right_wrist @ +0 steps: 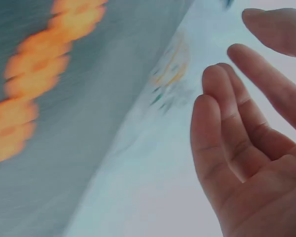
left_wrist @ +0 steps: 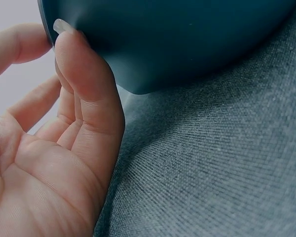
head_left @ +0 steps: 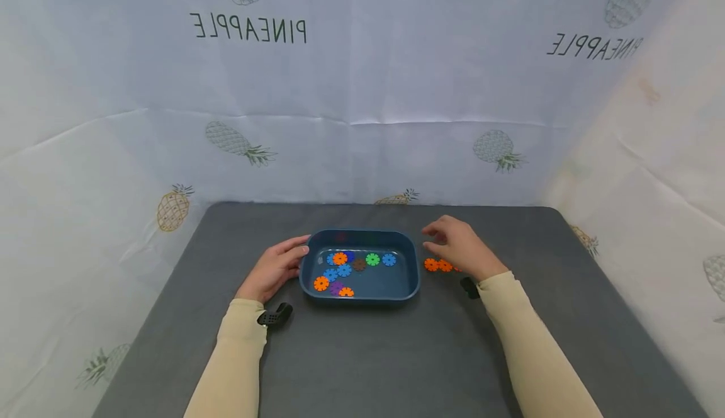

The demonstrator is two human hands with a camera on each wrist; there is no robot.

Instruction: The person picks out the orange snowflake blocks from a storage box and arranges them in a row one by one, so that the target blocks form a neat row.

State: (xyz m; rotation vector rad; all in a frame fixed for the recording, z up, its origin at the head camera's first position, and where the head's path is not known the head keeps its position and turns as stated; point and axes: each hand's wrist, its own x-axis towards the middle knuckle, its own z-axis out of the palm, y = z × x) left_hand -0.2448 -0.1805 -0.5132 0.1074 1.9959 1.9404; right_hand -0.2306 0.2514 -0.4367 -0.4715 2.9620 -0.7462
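On the counter [head_left: 362, 361] a blue tray [head_left: 362, 299] is resting, fingers of the left hand [head_left: 274, 269] gripping its left end, while right of it the right hand [head_left: 460, 248] is hovering, fingers parted and empty, by orange discs [head_left: 444, 266], probably light, stiff, best pinched edgewise.

The right hand [head_left: 461, 247] hides part of one orange wheel [head_left: 457, 269]. The right wrist view blurs the orange wheels [right_wrist: 28, 74]; the left wrist view cuts off the tray [left_wrist: 177, 44].
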